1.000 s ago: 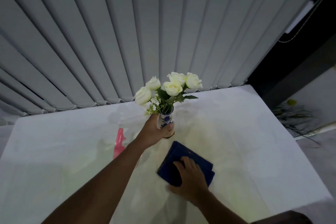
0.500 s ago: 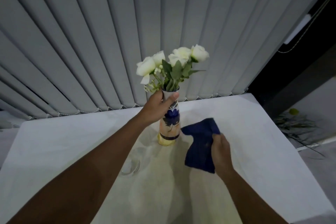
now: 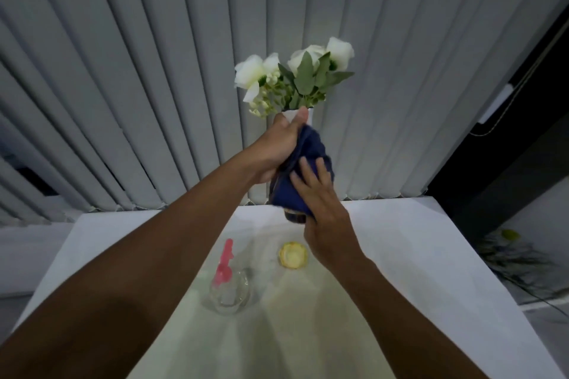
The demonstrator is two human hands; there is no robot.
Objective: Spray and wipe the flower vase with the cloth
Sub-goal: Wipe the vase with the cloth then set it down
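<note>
The flower vase (image 3: pixel 291 116) is lifted above the table, holding white roses (image 3: pixel 295 71). Only its white rim and dark base show; a dark blue cloth (image 3: pixel 303 175) covers the body. My left hand (image 3: pixel 277 151) grips the vase near the neck, thumb up at the rim. My right hand (image 3: pixel 323 209) presses the cloth flat against the vase's near side, fingers spread. A clear spray bottle with a pink trigger (image 3: pixel 226 280) lies on the table below my left forearm.
A white table (image 3: pixel 415 255) runs from the grey vertical blinds (image 3: pixel 123 71) toward me. A small round yellow dish (image 3: pixel 293 255) sits on it below the vase. Dark floor and some greenery (image 3: pixel 511 255) lie off the table's right edge.
The vase has been lifted off the table and higher up. My right hand picked the cloth up from the table and brought it onto the vase's body. The yellow dish now shows.
</note>
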